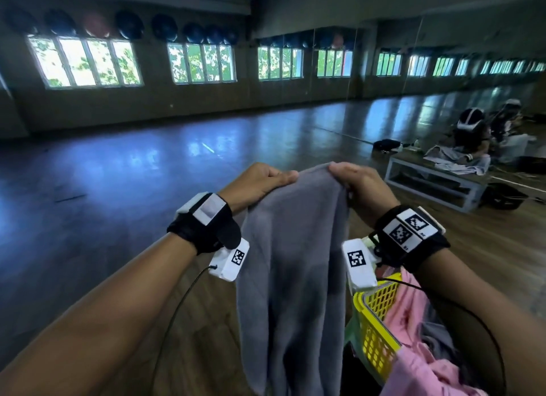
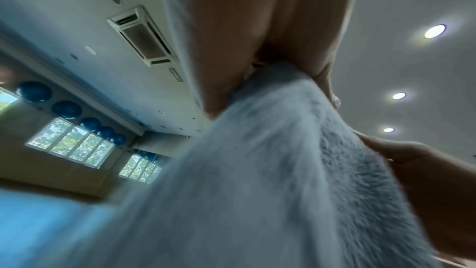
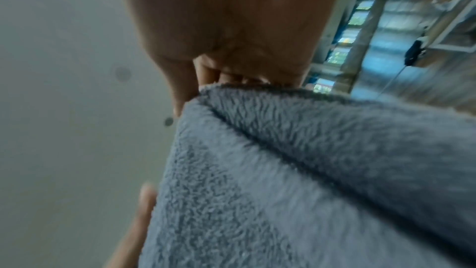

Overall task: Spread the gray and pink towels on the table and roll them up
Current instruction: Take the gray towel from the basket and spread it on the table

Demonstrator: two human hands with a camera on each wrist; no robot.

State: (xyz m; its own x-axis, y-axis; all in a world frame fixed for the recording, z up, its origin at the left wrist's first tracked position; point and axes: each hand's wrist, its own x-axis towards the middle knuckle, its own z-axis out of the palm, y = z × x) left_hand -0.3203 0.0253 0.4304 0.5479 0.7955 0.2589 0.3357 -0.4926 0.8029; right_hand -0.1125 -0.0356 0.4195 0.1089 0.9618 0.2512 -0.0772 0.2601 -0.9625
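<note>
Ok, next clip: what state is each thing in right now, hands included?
Gray towel: held up by its top edge, hanging bunched, not spread.
Pink towel: crumpled in the basket.
Yellow basket: holds laundry.
Left hand: gripping the gray towel's top edge.
Right hand: gripping the same edge, close beside the left.

no readable text (wrist tags [image 1: 409, 228] carry only square codes).
</note>
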